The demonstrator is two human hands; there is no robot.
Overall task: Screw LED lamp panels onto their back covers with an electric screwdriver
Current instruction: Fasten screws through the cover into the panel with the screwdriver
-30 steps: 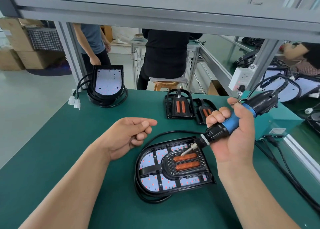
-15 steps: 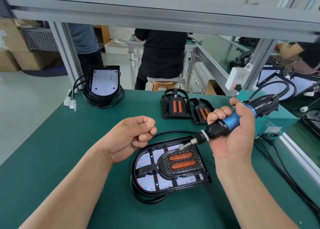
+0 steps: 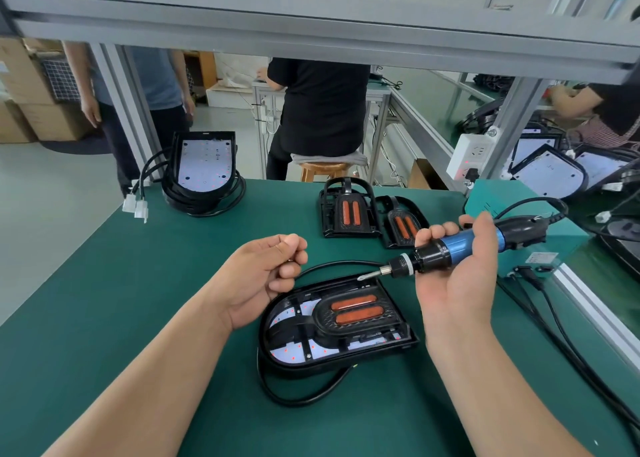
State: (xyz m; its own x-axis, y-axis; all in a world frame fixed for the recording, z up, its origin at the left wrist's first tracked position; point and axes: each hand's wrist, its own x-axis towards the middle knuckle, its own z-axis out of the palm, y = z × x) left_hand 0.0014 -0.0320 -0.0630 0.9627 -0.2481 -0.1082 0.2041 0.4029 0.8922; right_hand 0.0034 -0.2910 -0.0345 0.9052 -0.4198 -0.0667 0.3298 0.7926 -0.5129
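Head view: right hand [image 3: 457, 290] grips electric screwdriver [image 3: 460, 242]; left hand [image 3: 263, 276] curled near lamp panel [image 3: 332, 321]

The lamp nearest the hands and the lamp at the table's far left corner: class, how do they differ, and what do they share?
The near lamp carries a black frame with two orange strips over its panel; the far lamp shows a bare white panel. The near lamp's rounded end points left; the far lamp's points toward the camera. Both have black housings and black cables, on the green table.
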